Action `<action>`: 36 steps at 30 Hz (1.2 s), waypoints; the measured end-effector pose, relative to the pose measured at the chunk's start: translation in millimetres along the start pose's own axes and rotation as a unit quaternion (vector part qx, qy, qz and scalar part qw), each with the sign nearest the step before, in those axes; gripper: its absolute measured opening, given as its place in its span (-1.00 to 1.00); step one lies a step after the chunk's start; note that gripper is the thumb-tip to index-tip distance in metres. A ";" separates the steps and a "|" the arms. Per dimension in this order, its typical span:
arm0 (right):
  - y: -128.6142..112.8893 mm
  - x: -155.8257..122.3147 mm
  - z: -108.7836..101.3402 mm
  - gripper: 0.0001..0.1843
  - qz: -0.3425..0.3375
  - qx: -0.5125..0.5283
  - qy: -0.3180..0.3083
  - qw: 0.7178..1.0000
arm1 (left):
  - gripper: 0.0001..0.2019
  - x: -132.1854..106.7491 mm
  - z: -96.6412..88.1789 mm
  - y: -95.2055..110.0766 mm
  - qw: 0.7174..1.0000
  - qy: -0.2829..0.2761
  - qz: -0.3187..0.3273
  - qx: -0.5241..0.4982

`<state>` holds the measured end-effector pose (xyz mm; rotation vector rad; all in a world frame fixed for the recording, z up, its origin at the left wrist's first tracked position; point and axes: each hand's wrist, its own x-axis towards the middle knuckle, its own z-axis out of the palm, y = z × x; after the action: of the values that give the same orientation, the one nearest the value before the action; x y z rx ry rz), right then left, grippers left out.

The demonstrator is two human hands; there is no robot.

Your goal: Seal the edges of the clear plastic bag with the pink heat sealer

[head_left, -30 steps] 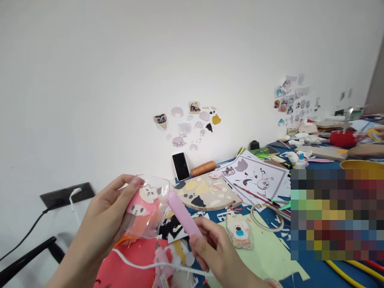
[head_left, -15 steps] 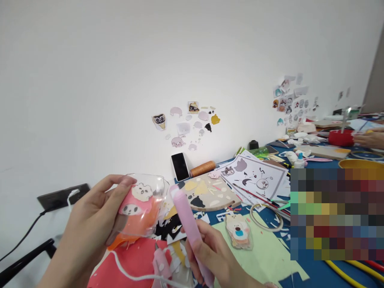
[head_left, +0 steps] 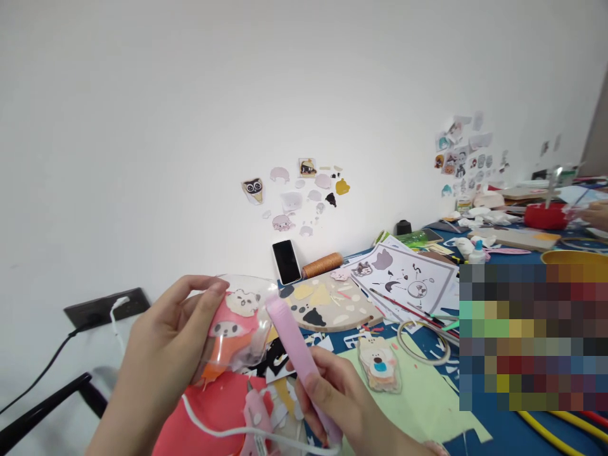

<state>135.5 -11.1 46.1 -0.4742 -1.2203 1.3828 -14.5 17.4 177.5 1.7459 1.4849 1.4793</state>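
My left hand (head_left: pixel 164 339) is closed on a clear plastic pouch (head_left: pixel 249 335), gripping it by its left side. Inside the pouch show white panda-like paper cutouts and pink and orange pieces. My right hand (head_left: pixel 339 396) is wrapped round a pink stick-shaped tool (head_left: pixel 297 345), tilted with its upper end at the pouch's right edge; whether the edge lies inside that end I cannot tell. Under the hands are red paper (head_left: pixel 209 405) and a pink glue gun (head_left: pixel 256 418). A layered bear cutout in clear film (head_left: pixel 379 364) lies on pale green paper (head_left: pixel 427 399).
A white cable (head_left: pixel 223 432) crosses the front. Behind are a board with paper scraps (head_left: pixel 349 304), a phone (head_left: pixel 286 261) against the wall, an orange thread spool (head_left: pixel 323 264), printed sheets (head_left: pixel 403 278) and a tape roll (head_left: pixel 422 342). Another person's hand (head_left: pixel 596 215) shows far right.
My left hand has moved right with the pouch, bringing the pouch's right edge up to the tool's upper end. My right hand has barely moved.
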 end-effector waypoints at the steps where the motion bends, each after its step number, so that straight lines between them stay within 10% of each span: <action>1: -0.2 -0.1 -0.2 -0.53 0.000 -0.006 0.006 1.000 | -0.81 -1.0 0.2 0.9 1.000 0.007 0.010 0.013; 7: -1.6 -0.9 0.1 -0.56 -0.023 -0.057 0.063 0.996 | -0.79 -4.9 1.4 1.2 0.994 0.028 0.074 0.074; 24: -4.0 -0.8 -0.1 -0.51 0.005 0.040 0.005 0.999 | -0.79 -3.7 5.7 -1.7 0.997 0.044 -0.016 -0.067; 36: 2.0 -3.7 -2.2 -0.58 -0.043 -0.024 0.065 0.997 | -0.83 -8.7 18.0 -0.2 0.996 0.033 0.070 -0.033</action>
<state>137.3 -13.2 42.2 -0.5309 -1.1569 1.2341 2.5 15.3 167.1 1.8095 1.3540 1.6508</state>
